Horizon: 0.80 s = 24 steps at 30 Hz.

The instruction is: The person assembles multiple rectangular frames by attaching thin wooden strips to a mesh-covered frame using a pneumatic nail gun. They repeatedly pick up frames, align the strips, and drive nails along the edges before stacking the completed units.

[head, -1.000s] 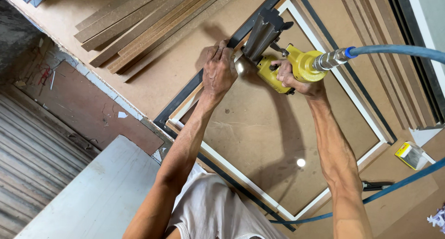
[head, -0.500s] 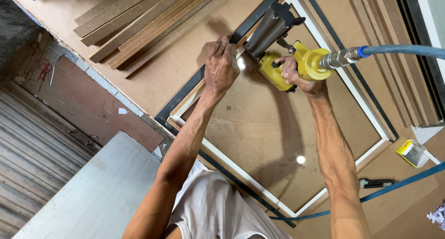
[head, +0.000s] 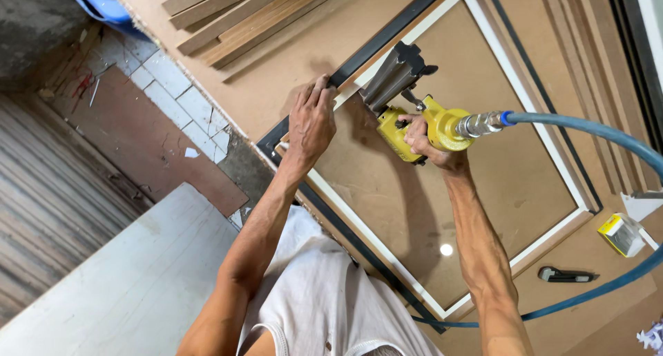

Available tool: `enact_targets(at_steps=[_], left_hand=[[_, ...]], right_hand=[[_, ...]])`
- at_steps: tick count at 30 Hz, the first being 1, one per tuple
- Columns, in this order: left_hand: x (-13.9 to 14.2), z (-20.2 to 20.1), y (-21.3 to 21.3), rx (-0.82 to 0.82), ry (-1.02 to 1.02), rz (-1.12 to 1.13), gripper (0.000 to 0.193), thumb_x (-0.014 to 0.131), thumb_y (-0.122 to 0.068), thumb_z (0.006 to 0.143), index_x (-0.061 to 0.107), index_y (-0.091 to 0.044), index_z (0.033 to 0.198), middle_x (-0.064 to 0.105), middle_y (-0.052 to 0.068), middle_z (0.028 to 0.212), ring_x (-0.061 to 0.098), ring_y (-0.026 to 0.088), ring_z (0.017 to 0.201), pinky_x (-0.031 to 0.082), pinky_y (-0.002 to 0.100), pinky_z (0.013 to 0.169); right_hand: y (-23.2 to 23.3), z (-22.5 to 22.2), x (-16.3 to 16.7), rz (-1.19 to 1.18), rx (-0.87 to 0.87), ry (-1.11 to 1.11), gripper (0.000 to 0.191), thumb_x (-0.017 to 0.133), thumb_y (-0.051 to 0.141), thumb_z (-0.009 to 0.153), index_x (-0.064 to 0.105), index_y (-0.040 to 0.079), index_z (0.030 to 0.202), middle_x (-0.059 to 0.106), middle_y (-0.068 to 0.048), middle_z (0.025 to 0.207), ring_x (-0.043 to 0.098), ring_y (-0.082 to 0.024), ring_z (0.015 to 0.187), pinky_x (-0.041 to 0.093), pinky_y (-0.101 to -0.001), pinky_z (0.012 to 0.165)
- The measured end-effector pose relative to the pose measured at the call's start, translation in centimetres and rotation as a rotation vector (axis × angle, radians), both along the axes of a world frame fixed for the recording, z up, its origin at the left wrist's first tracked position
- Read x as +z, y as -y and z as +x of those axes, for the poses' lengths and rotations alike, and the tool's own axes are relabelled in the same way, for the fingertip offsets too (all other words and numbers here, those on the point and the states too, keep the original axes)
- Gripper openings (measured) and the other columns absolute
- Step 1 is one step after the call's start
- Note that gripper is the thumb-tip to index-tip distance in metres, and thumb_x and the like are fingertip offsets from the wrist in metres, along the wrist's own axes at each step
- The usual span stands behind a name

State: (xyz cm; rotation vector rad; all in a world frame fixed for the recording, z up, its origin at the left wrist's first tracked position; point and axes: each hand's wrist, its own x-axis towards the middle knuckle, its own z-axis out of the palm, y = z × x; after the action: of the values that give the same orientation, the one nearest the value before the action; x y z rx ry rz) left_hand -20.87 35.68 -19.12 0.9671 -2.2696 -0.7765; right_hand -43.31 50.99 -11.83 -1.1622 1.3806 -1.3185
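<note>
Brown tabletop [head: 290,87] carrying a large frame [head: 525,100], white inside and dark outside, backing board laid in. Mid-step, by the look of it: fastening the board along the frame's left rail. Yellow air nailer [head: 414,118] on a blue hose [head: 594,131], nose against that rail. Right hand [head: 431,145] closed round the nailer's grip; left hand [head: 311,124] pressed flat on the rail just beside. Next, probably: shift along the rail, keep fingers away from the nose.
</note>
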Motion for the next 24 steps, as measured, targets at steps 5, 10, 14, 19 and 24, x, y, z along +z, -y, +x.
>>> enact_targets(at_steps=[5, 10, 14, 19, 24], left_hand=[[0.1, 5.2, -2.1, 0.077, 0.077, -0.036, 0.024, 0.063, 0.005, 0.089, 0.066, 0.004, 0.113, 0.061, 0.025, 0.138, 0.060, 0.038, 0.123, 0.050, 0.046, 0.105], [0.0, 5.3, -1.9, 0.072, 0.099, -0.061, 0.031, 0.064, 0.002, 0.083, 0.066, 0.005, 0.113, 0.060, 0.028, 0.134, 0.059, 0.040, 0.121, 0.047, 0.048, 0.105], [-0.2, 5.6, -1.9, 0.075, 0.101, -0.047, 0.032, 0.068, -0.002, 0.082, 0.066, 0.005, 0.113, 0.060, 0.028, 0.135, 0.059, 0.040, 0.122, 0.047, 0.049, 0.106], [-1.2, 5.3, -2.1, 0.085, 0.129, -0.079, 0.033, 0.067, 0.001, 0.083, 0.067, 0.002, 0.116, 0.061, 0.025, 0.138, 0.061, 0.037, 0.123, 0.049, 0.047, 0.108], [-1.7, 4.9, -2.0, 0.082, 0.104, -0.055, 0.029, 0.066, 0.001, 0.081, 0.069, 0.003, 0.110, 0.061, 0.027, 0.134, 0.060, 0.039, 0.121, 0.050, 0.048, 0.105]], right_hand=[[0.4, 6.0, 0.6, -0.007, 0.033, 0.033, 0.016, 0.061, -0.002, 0.088, 0.058, 0.004, 0.073, 0.059, -0.002, 0.071, 0.062, -0.017, 0.076, 0.052, -0.0537, 0.111], [0.9, 9.0, 1.3, 0.073, 0.011, -0.025, 0.009, 0.058, -0.002, 0.090, 0.059, 0.002, 0.081, 0.058, -0.002, 0.068, 0.058, -0.013, 0.067, 0.051, -0.0517, 0.111], [0.7, 9.2, 1.1, 0.011, 0.040, -0.033, 0.016, 0.059, -0.004, 0.089, 0.057, 0.003, 0.075, 0.058, -0.003, 0.072, 0.058, -0.015, 0.071, 0.051, -0.0521, 0.113], [0.2, 8.8, 0.2, -0.004, -0.002, 0.028, 0.018, 0.059, -0.004, 0.092, 0.055, 0.005, 0.078, 0.056, -0.003, 0.074, 0.058, -0.015, 0.074, 0.051, -0.0531, 0.114], [-0.5, 8.3, -0.5, 0.003, 0.011, 0.031, 0.014, 0.060, -0.005, 0.092, 0.056, 0.004, 0.082, 0.055, -0.003, 0.076, 0.055, -0.014, 0.073, 0.051, -0.0528, 0.112]])
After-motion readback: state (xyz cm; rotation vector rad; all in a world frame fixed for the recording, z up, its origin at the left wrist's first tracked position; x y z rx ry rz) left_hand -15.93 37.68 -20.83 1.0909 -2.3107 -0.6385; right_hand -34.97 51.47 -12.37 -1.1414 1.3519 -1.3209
